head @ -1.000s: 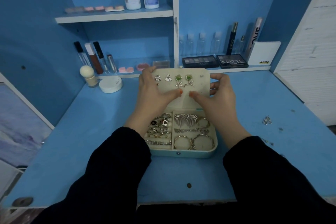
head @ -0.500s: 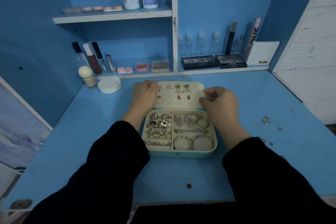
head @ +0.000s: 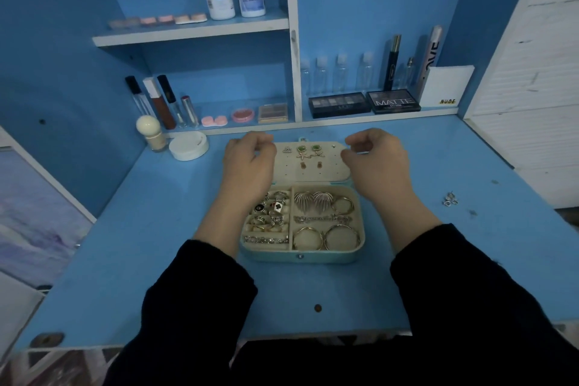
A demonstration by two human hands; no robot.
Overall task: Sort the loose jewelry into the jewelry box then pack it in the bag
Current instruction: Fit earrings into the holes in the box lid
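The jewelry box [head: 297,256] is set at the middle of the tabletop [head: 156,244], a little nearer its back edge, with its snap side turned toward the person. Its lid [head: 313,171] is laid back flat toward the back edge, so that both the tray and the stud panel are left within reach.

In the left compartment rings [head: 269,213] are packed together. In the right one the larger pieces are kept apart, with hoop earrings [head: 326,236] along the front. Stud earrings [head: 308,150] are pinned in rows into the lid's panel, so they should not shift when it is folded over.

The left hand [head: 247,166] is held over the lid's left side and the right hand [head: 379,166] over its right side. The fingers [head: 360,138] of both are curled inward above the far corners. Whether the lid's edge is pinched or merely neared cannot be told, since the fingertips are hidden. The symmetrical placing suggests that the lid is meant to be lifted evenly from both corners and closed.

A few small silver pieces [head: 450,199] are left loose near the tabletop's right edge, well apart from the box, so the sorting is judged unfinished. No bag is in view.
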